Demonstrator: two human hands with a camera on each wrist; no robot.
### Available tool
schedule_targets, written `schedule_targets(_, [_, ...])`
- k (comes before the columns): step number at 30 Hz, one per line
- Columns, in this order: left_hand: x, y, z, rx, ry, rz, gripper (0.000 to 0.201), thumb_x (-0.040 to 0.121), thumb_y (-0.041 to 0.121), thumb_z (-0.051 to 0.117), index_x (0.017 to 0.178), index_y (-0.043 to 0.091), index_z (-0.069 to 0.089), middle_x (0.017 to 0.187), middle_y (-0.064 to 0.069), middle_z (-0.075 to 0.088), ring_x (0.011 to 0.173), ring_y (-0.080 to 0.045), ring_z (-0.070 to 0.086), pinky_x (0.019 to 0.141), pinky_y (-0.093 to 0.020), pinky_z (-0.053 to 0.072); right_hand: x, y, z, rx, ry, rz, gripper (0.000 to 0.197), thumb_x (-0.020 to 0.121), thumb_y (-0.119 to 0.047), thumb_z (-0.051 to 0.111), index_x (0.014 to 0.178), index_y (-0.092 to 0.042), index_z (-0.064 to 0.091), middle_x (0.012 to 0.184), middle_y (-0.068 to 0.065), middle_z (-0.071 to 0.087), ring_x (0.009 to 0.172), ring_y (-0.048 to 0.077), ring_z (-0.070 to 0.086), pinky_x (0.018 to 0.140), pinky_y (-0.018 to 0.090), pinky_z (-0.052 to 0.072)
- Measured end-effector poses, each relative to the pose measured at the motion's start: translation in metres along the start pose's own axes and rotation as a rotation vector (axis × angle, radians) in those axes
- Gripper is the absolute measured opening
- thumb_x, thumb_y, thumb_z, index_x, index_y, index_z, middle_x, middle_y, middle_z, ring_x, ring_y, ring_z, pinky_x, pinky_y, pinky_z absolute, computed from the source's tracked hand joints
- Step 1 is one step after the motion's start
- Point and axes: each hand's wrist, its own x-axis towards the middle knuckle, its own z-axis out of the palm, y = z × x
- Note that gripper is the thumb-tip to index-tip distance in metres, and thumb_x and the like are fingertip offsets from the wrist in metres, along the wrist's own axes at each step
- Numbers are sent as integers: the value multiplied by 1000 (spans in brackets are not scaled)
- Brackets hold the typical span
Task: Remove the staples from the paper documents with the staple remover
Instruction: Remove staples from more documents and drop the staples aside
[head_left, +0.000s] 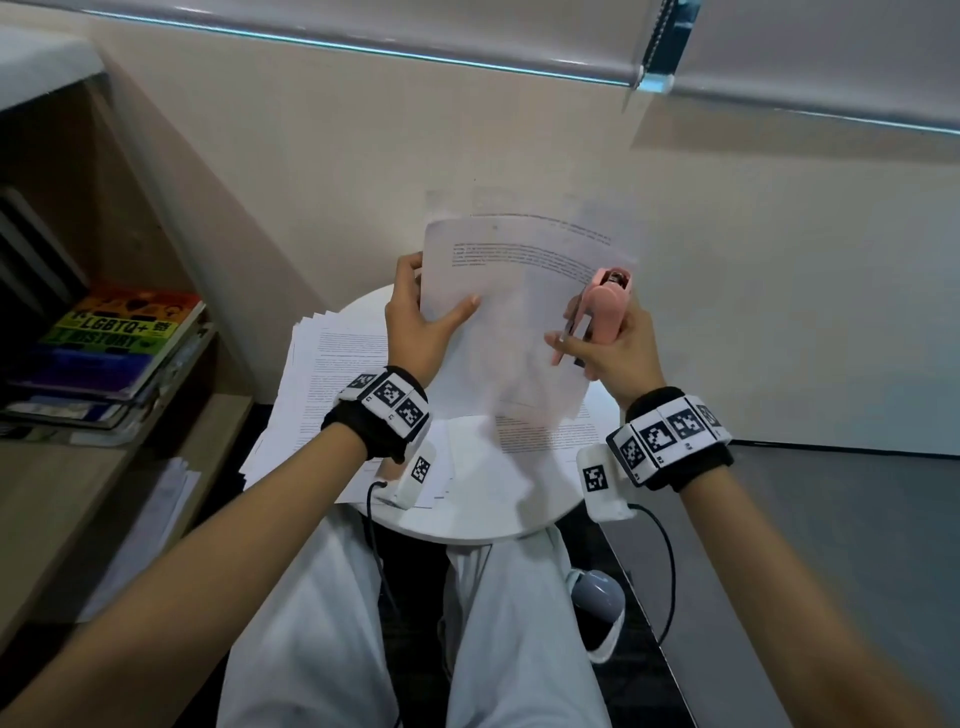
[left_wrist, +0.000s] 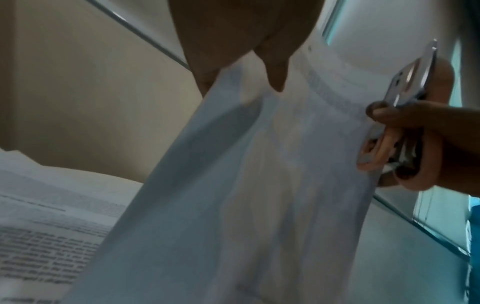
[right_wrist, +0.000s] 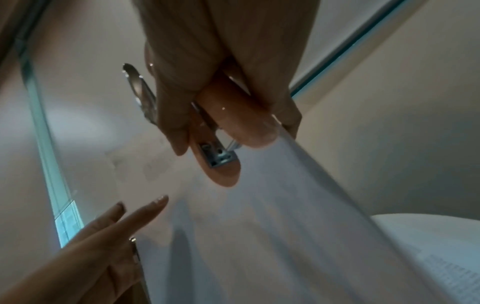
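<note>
I hold a stapled paper document (head_left: 519, 312) up, tilted, above the round white table (head_left: 493, 525). My left hand (head_left: 431, 312) grips its left edge, thumb on the printed front and fingers behind it. My right hand (head_left: 618, 343) grips a pink staple remover (head_left: 605, 304) with metal parts at the document's right edge. In the left wrist view, my left hand (left_wrist: 233, 51) pinches the sheet (left_wrist: 259, 185), and the remover (left_wrist: 405, 123) sits at its far edge. In the right wrist view, my right hand (right_wrist: 221, 82) wraps the remover (right_wrist: 226, 148) against the paper (right_wrist: 285, 226). The staple itself is hidden.
Several loose printed sheets (head_left: 332, 374) lie spread over the table's left side and under the raised document. A wooden shelf with stacked books (head_left: 114, 343) stands to the left. A beige wall runs behind. My legs and a shoe (head_left: 597, 608) are below the table.
</note>
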Motion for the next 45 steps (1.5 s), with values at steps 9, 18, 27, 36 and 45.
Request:
schedule_targets(9, [16,4,-4,-86,-97,-50,54,73,25,80,114,14,46,114,-5,65,107,-19,63,94,-43,53,0,8,-12,21,23,16,47,65,-2,84,99,12,54,82,16,58,74,32,61,54,23,49])
schedule_targets(18, [26,23,-3,66,-65,377,56,88,9,65,133,22,34,132,0,43,120,-24,48,90,-35,52,-3,1,-14,40,103,24,23,70,-1,81,76,-9,60,66,9,55,59,22,52,55,30,45])
schedule_targets(27, [47,46,-24,290,-299,244,37,62,3,84,91,8,63,89,8,58,84,-10,57,68,-25,51,-5,-6,-21,14,123,22,24,71,1,79,76,-9,58,70,9,57,50,13,55,46,20,44])
schedule_targets(36, [17,20,-27,-7,-456,-197,32,75,6,75,104,17,67,102,5,72,93,-10,70,79,-24,56,-9,-10,-19,72,178,37,26,68,1,81,80,-13,64,76,17,61,65,28,57,53,30,43])
schedule_targets(45, [16,32,-21,5,-315,-76,36,77,3,74,112,7,65,104,-4,70,84,-1,70,77,-18,56,-13,-51,-10,-780,62,-635,35,72,-59,67,63,-26,62,143,-4,44,136,20,28,104,58,16])
